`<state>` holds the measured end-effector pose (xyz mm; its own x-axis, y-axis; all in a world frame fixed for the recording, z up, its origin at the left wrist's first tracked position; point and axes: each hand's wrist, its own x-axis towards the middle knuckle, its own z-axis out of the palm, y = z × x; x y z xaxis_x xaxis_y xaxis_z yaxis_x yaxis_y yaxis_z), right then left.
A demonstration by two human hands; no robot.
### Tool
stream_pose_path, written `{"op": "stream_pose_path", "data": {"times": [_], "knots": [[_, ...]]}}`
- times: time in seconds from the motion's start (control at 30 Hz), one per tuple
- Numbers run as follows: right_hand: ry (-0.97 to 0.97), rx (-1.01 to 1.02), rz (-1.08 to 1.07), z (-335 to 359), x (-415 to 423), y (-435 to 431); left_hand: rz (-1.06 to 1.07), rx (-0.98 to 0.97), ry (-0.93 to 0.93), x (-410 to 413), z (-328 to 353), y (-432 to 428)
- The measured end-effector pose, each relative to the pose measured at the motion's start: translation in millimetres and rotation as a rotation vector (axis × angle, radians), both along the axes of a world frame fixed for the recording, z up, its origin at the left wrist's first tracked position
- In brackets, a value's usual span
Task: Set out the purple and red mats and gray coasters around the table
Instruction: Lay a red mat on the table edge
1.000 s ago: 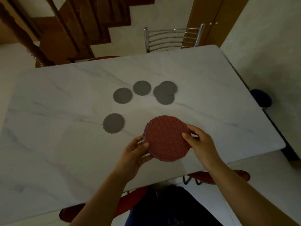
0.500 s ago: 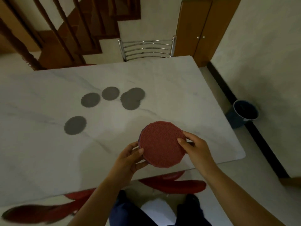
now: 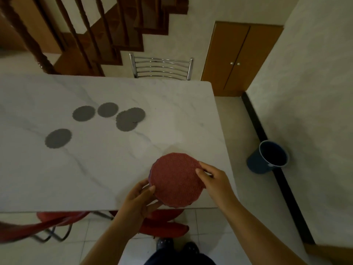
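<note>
A stack of round mats, red on top [image 3: 176, 178] with a purple edge [image 3: 150, 174] showing at its left, hangs over the near right part of the white marble table [image 3: 172, 104]. My left hand [image 3: 141, 197] grips its lower left edge and my right hand [image 3: 212, 178] pinches its right edge. Several gray coasters lie in the table's middle: one [image 3: 58, 138] nearest me, one [image 3: 83, 113] and one [image 3: 108, 109] farther back, and two overlapping [image 3: 129, 119].
A metal chair back [image 3: 161, 66] stands at the table's far side, with a wooden staircase [image 3: 95, 31] behind it. Red chairs [image 3: 164, 226] sit under the near edge. A blue bucket [image 3: 268, 156] stands on the floor by the right wall, near a brown cabinet [image 3: 238, 58].
My view and body have shifted right along the table, so the coasters now sit farther left. Both hands have carried the mat stack toward the table's near right corner.
</note>
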<state>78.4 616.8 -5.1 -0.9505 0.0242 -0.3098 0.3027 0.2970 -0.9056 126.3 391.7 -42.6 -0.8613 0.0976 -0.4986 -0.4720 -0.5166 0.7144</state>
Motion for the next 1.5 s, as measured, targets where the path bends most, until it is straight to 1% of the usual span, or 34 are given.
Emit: {"op": "stream_pose_path", "data": {"times": [0.23,0.37,0.47,0.6,0.67,0.77,0.9,1.03,1.13,1.2,1.23,1.3,1.37,1.4,1.43,1.5], "knots": [[0.117,0.045,-0.07,8.8,-20.9,3.6,-0.014,0.009,0.021,-20.9,-1.2,8.8],[0.067,0.022,-0.131,8.1,-39.7,13.0,0.013,0.033,-0.005,-31.9,-3.9,20.5],[-0.023,-0.057,-0.157,7.1,-59.8,23.1,0.049,0.047,-0.012,-43.1,-7.7,28.5],[-0.129,-0.169,-0.213,12.7,-102.0,48.3,0.131,0.012,0.021,-63.8,-12.4,40.6],[-0.171,-0.295,-0.285,16.7,-129.2,67.5,0.211,0.024,-0.001,-74.5,-14.2,46.6],[-0.182,-0.459,-0.372,16.5,-173.4,95.2,0.33,0.059,-0.007,-91.5,-15.3,54.3],[-0.176,-0.47,-0.409,-8.8,-226.0,112.7,0.414,0.099,0.014,-114.1,-14.9,64.1],[-0.264,-0.487,-0.437,-50.8,-262.2,110.9,0.481,0.105,0.011,-122.3,-20.0,70.4],[-0.282,-0.501,-0.442,-79.7,-280.5,105.0,0.521,0.084,-0.002,-123.0,-24.3,76.3],[-0.29,-0.471,-0.457,-97.0,-289.0,101.1,0.544,0.076,-0.01,-121.9,-25.9,78.7],[-0.297,-0.419,-0.453,-105.6,-293.0,99.9,0.552,0.068,-0.014,-121.5,-26.0,78.4],[-0.287,-0.172,-0.411,-117.1,-300.1,100.7,0.556,0.048,-0.026,-122.0,-25.9,77.9],[-0.255,0.095,-0.295,-119.9,-302.6,103.8,0.558,0.043,-0.028,-121.6,-25.6,78.2],[-0.232,0.187,-0.223,-119.3,-302.3,105.0,0.561,0.047,-0.027,-122.1,-25.8,78.0],[-0.207,0.253,-0.165,-118.7,-302.3,106.3,0.562,0.052,-0.028,-122.8,-26.0,77.9],[-0.186,0.312,-0.141,-117.6,-303.0,109.2,0.56,0.059,-0.031,-125.1,-25.4,78.2]]}}
